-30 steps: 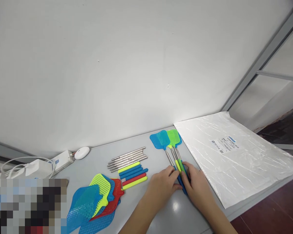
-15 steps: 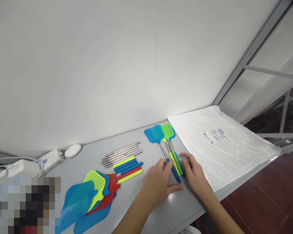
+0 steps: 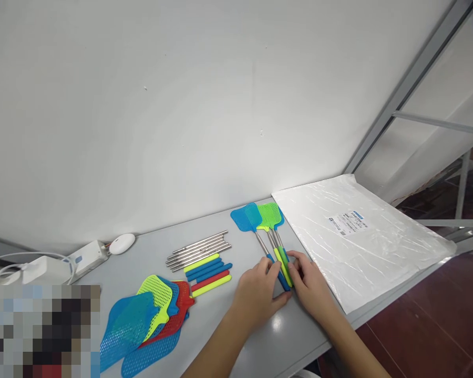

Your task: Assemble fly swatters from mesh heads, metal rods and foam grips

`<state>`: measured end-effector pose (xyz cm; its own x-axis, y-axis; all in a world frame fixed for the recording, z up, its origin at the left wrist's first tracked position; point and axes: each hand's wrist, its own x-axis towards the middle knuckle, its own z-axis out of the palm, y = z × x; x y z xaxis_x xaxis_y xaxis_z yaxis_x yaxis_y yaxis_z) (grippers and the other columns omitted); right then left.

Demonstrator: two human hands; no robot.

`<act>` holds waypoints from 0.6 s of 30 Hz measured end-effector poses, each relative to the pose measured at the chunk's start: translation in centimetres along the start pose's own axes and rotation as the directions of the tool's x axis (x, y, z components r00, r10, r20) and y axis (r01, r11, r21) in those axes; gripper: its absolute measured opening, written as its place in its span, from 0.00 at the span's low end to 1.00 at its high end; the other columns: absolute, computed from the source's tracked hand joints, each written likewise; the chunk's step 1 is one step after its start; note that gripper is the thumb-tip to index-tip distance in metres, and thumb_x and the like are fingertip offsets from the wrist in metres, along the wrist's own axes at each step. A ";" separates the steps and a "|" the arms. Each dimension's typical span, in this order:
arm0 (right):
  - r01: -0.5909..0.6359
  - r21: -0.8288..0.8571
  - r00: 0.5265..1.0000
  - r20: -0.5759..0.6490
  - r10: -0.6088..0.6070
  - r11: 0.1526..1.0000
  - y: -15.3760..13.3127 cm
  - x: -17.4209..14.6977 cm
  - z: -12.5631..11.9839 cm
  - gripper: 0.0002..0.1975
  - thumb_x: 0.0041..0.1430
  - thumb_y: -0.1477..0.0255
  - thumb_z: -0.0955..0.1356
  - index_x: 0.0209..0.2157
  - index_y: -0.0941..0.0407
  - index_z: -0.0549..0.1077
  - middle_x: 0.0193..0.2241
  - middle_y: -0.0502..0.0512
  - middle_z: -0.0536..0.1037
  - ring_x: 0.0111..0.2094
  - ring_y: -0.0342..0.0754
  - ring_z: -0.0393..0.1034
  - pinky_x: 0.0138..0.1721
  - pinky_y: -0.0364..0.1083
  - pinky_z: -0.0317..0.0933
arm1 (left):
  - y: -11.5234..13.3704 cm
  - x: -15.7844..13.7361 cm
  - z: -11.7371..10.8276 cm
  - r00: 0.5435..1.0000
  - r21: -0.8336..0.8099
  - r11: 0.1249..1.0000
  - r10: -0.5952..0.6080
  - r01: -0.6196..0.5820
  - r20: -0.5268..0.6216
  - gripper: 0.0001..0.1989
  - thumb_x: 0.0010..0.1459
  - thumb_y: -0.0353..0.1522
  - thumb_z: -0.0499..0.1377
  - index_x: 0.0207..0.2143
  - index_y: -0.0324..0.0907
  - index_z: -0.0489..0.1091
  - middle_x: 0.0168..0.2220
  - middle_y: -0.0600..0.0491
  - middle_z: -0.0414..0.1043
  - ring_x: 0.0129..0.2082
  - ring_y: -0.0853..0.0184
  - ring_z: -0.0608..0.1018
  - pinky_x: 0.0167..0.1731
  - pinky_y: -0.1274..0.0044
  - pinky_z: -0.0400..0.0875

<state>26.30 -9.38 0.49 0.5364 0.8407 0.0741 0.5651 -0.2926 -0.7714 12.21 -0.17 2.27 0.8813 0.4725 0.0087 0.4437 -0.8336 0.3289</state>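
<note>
A row of assembled fly swatters lies on the grey table, with a blue head (image 3: 244, 217) on the left and a green head (image 3: 270, 214) on the right, joined by metal rods to coloured handles. My left hand (image 3: 258, 291) is closed along the left side of the blue handle (image 3: 282, 282), thumb near its lower end. From the other side, my right hand (image 3: 308, 281) bends its fingers against the green handle (image 3: 283, 257) and the blue one beside it, partly covering them. A yellow handle (image 3: 280, 258) lies between the hands.
To the left lie several metal rods (image 3: 199, 250), loose coloured handles (image 3: 208, 273) and a pile of swatter heads (image 3: 153, 315). A white wrapped flat package (image 3: 323, 231) covers the table's right side. A power strip (image 3: 89, 258) and a white oval device (image 3: 122, 243) sit at far left.
My hands have come closer together, and the right one now meets the right-hand handles. The swatter handles lie closer together between them. The camera view has shifted slightly.
</note>
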 end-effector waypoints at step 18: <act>0.067 -0.276 0.998 0.006 -0.068 0.959 0.2 0.2 1.1 0.19 0.63 0.66 0.60 0.53 0.57 0.65 0.30 0.53 0.76 0.33 0.52 0.71 0.40 0.51 0.57 | -0.6 -0.3 0.2 0.998 -0.119 0.992 0.041 -0.045 -0.041 0.20 0.55 0.40 0.62 0.48 0.47 0.63 0.43 0.53 0.66 0.40 0.62 0.73 0.35 0.72 0.68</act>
<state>25.83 -8.75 -0.30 0.4929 0.8614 0.1230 0.7511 -0.3498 -0.5598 11.74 0.18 1.88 0.8911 0.4496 0.0607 0.3809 -0.8140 0.4386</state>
